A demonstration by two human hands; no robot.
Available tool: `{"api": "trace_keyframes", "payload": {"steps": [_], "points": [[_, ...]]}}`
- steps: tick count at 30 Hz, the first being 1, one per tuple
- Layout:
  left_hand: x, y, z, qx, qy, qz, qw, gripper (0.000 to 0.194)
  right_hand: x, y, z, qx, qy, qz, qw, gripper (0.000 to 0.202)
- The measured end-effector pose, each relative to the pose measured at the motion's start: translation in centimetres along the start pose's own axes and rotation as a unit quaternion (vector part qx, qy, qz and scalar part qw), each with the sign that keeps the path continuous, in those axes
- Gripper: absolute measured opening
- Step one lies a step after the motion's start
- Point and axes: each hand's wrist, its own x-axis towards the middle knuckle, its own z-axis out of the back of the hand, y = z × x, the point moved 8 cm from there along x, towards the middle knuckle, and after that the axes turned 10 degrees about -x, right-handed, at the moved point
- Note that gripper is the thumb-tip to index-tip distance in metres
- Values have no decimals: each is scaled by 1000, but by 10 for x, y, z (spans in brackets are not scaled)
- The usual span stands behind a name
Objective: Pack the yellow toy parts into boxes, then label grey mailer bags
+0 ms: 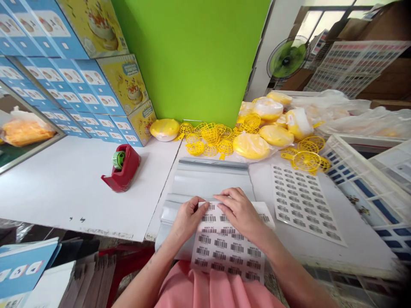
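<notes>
A sheet of barcode labels (221, 244) hangs over the table's front edge, its top part bent back over the stack of grey plastic bags (212, 177). My left hand (190, 216) pinches the sheet's upper left corner between thumb and fingers. On the sheet's upper part rests my right hand (239, 209), fingers stretched out and a little apart, thumb and index pointing at the left hand. A second barcode label sheet (305, 203) lies flat to the right of the bags.
A red tape dispenser (123, 169) stands at the left. Behind the bags lie yellow plastic strainers (210, 133) and bagged yellow bowls (252, 145). Blue product boxes (96, 85) are stacked at the back left. A white plastic crate (362, 184) stands at the right.
</notes>
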Motion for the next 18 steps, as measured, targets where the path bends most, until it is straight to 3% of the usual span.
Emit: {"api": "trace_keyframes", "payload": {"steps": [3, 8, 18], "points": [[-1, -1, 0, -11, -18, -3, 1000, 34, 1, 15, 0, -14, -42, 5, 999, 27], [-1, 4, -2, -31, -30, -2, 999, 34, -4, 27, -4, -72, -59, 19, 995, 28], [-4, -1, -5, -27, -40, -10, 999, 33, -12, 19, -12, -31, -88, -51, 994, 15]]}}
